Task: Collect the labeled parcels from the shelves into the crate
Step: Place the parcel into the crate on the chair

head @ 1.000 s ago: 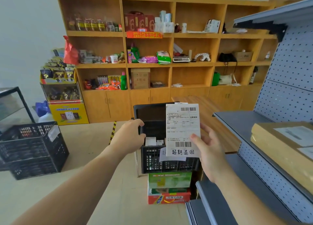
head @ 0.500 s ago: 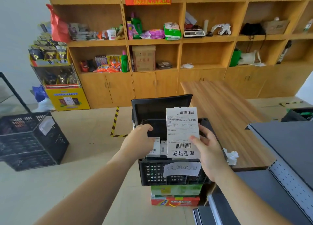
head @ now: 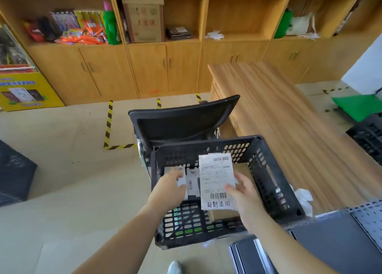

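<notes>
Parcel depot or stockroom: wooden shelving [head: 198,40] with goods, black crate [head: 268,182], floor hazard tape [head: 108,125].

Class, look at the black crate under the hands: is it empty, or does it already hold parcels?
Not empty: the black crate holds labelled parcels lying inside by the left hand.

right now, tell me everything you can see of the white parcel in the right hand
The parcel is flat, white and rectangular, its front covered by a printed shipping label: a barcode at the top right, another near the bottom, black handwritten characters beneath. It faces the camera, held over the open black crate. The right hand pinches its lower right edge, thumb on the front.
</notes>
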